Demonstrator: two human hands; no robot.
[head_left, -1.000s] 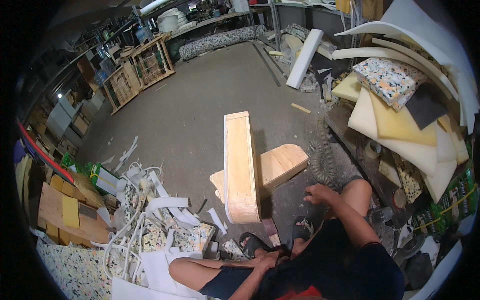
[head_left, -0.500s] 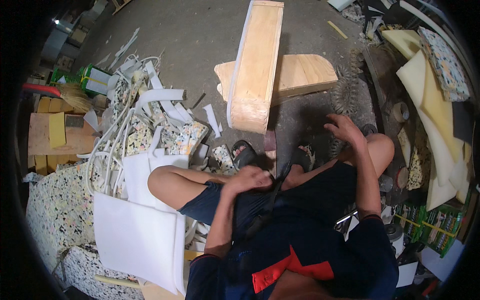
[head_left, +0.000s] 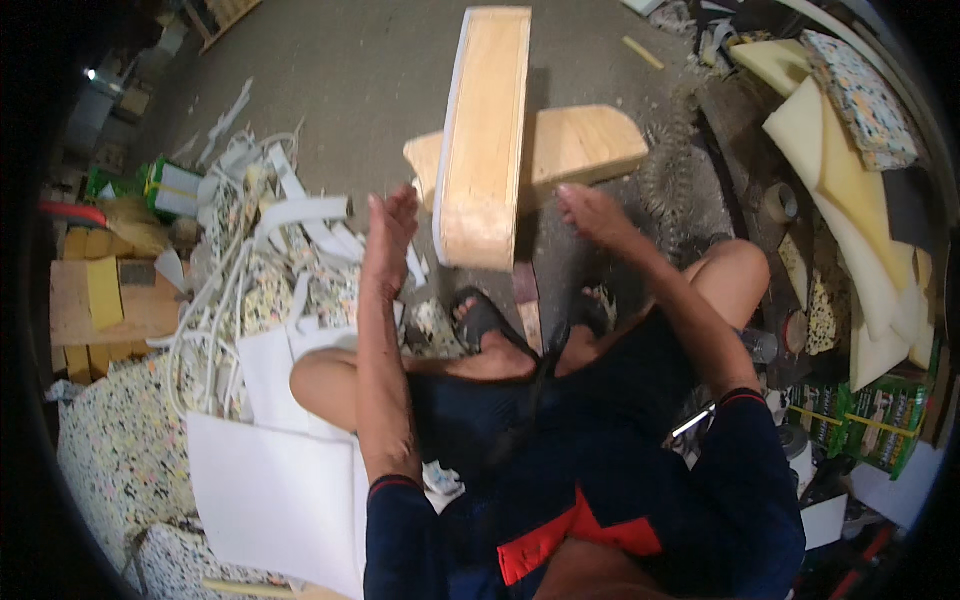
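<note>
A long wooden box [head_left: 485, 140] with a rounded near end and a white foam strip along its left edge lies across a second wooden piece [head_left: 590, 145]. My left hand [head_left: 392, 235] is raised to the left of the box's near end, fingers stretched upward, apart from the wood and holding nothing. On the other side, my right hand [head_left: 592, 213] reaches in with its fingers pointing toward the box. It is a little blurred, and nothing shows in it. Between my feet a narrow wooden strip [head_left: 527, 305] lies under the box's near end.
White foam sheets [head_left: 270, 490] and a heap of foam offcuts [head_left: 290, 225] lie at the left, beside speckled foam [head_left: 120, 450]. At the right are yellow foam sheets [head_left: 830, 190], a coiled hose [head_left: 672, 180] and a tape roll [head_left: 780, 203]. Green packages [head_left: 880, 425] sit lower right.
My left hand has moved from my lap up and left to beside the box. My right hand has moved left toward the box. The view has shifted slightly.
</note>
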